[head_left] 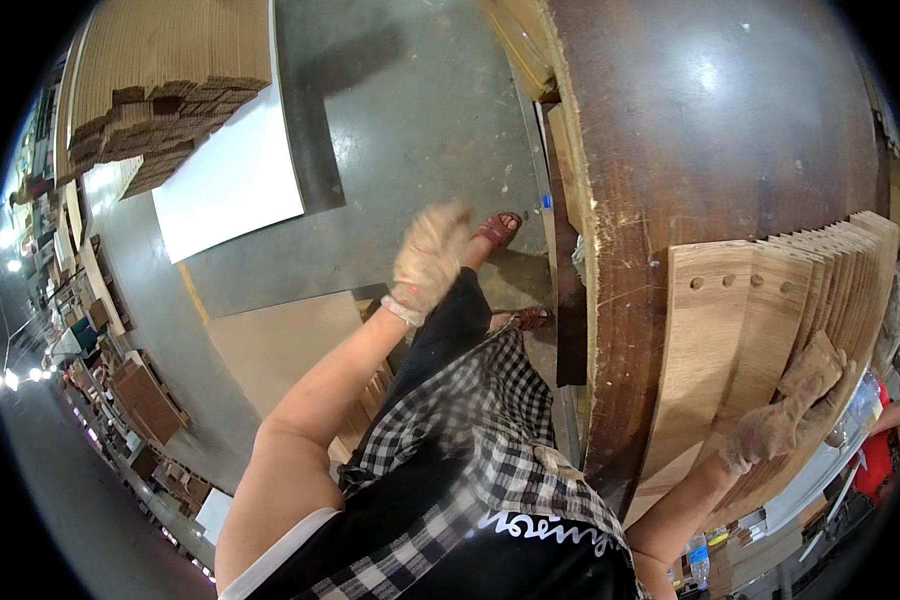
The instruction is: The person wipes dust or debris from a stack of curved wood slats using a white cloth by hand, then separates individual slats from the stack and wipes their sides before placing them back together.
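My left hand (430,262), in a pale, stained work glove, hangs out over the floor beside my leg, away from the table. Motion blurs its fingers, and nothing shows in it. My right hand (785,410), gloved as well, lies over the upper edges of a leaning row of wooden boards (705,350) on the dark brown table. Its fingers stretch along the boards, and part of the hand is hard to make out. Light wood grain covers the boards, and round holes show near the far ends of the front ones.
A worn brown tabletop (730,130) with a chipped edge runs along my right. At the far left, stacked brown cardboard (170,60) stands by a white sheet (240,170) on the grey floor. A tan panel (280,340) lies nearer. Someone in red (878,455) is at the far right.
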A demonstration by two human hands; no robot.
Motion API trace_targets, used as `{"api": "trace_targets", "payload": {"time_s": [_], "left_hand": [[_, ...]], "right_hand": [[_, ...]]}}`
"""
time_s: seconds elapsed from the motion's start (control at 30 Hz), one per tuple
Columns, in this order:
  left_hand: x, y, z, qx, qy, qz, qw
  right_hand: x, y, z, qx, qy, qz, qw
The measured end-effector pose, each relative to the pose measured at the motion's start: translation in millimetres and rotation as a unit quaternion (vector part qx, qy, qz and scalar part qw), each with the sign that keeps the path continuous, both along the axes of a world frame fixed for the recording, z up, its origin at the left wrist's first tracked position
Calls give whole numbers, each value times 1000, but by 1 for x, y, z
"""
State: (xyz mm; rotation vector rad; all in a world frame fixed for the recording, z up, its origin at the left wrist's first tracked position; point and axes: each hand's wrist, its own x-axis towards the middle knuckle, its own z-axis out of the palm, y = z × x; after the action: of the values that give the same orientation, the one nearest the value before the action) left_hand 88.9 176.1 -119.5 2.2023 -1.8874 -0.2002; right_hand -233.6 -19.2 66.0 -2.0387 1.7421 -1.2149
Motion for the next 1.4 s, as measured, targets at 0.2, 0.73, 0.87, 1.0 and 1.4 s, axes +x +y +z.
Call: {"api": "trace_targets", "payload": {"time_s": [0.2,0.73,0.87,1.0,1.4], "left_hand": [[-124,137,-102,209,51,-142,966],[-138,118,-111,603,340,-79,717],[-123,80,-53,568,255,-44,781],[-121,105,-96,642,212,44,735],[-92,100,-51,483,294,-243,788]], "right_hand": [[-3,-4,-1,19,-9,4,1000],[-5,-3,-8,-9,15,21,1000],[0,-1,-3,-57,124,10,991],[5,-3,2,-52,116,6,992],[-2,-4,-1,-84,141,31,986]]}}
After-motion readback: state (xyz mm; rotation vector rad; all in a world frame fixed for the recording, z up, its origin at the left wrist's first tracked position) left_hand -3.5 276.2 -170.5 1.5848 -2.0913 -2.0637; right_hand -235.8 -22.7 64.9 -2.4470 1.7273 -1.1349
